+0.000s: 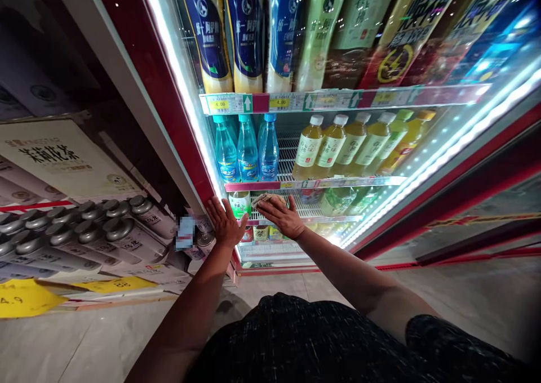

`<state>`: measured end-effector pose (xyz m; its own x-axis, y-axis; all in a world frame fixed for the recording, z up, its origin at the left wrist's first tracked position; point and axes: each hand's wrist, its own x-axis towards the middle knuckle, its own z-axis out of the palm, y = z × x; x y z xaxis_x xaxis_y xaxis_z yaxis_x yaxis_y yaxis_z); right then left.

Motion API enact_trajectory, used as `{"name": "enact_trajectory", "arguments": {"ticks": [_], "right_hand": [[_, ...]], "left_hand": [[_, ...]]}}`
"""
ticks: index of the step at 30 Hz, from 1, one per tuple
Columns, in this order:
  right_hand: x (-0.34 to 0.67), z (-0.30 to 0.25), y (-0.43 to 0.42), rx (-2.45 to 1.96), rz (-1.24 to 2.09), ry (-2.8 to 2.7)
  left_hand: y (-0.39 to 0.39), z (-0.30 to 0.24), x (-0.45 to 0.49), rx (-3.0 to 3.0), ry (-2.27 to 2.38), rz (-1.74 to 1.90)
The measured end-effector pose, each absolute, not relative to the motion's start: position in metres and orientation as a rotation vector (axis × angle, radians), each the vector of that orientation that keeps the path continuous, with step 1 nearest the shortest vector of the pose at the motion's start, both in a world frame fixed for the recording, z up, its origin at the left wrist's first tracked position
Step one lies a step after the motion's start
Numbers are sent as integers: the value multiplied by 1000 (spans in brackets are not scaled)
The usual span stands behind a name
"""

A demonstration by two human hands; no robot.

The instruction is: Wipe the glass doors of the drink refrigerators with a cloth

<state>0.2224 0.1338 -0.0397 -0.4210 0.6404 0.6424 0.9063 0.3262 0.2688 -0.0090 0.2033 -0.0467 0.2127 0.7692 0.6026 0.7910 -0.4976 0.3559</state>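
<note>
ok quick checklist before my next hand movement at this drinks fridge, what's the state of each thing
1. Cloth under the right hand: ok, the fingers lie across it
2. Left hand free of any object: ok, spread by the fridge's left edge
3. Blue bottles standing upright: ok
4. Cloth damp enough: cannot tell
5. Footing: cannot tell, feet out of sight

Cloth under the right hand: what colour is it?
The cloth is beige-brown, partly covered by the right hand; the head view shows it best.
</note>
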Motion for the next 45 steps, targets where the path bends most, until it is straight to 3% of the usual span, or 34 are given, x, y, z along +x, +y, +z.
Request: {"name": "enact_trajectory", "arguments": {"ticks": [10, 18, 26, 35, 45], "right_hand": [[259, -9, 120, -1384, -908, -2072], [273, -39, 108, -1383, -836, -2172], [290, -7, 105, -1412, -877, -2008], [311, -43, 92, -1431, -870, -2088], [330, -38, 96, -1439, -955, -1828]], "left_hand": [[184, -29, 14, -2330, -1579, -1329], [172, -16, 23, -2307, -1591, -1347], [166, -15, 46, -2359, -1368, -1354], [167, -11, 64, -2397, -1430, -1318], [166, -12, 63, -2389, -1475, -1269]]}}
